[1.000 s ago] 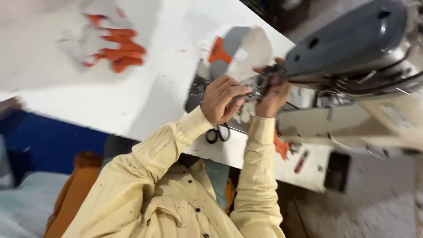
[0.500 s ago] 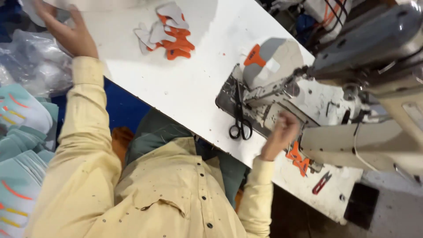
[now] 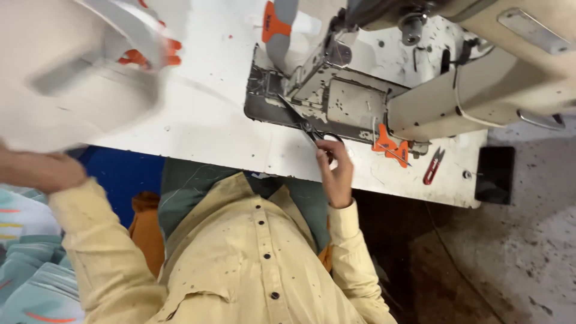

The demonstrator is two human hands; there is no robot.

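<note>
So the right hand [image 3: 336,174] was at the near edge of the white surface [image 3: 204,126], fingers curled onto the loops of a pair of black scissors [image 3: 309,127] that lay flat, blades pointing away toward the metal plate [image 3: 318,102] of the sewing machine [image 3: 456,78]. I'd guess those scissors were stiff, fairly hefty steel, a bit slick on the blades, so the loops were the obvious place to grab them; nothing fragile there. The left hand [image 3: 39,171] was way off past the left end of the surface, closed on a big pale sheet of fabric [image 3: 72,78] that came out badly blurred. That stuff looked light and floppy, the kind that sags wherever you don't support it, so I'd pinch it at an edge. An orange-and-grey cut piece [image 3: 277,24] sat at the far edge by the machine, small orange pieces [image 3: 390,145] lay under the machine arm, and a red thread snip [image 3: 433,165] rested near the right corner. The surface looked scuffed and speckled, the floor [image 3: 510,252] on the right was dirty concrete, and pale blue bundles [image 3: 24,264] were piled low on the left.
</note>
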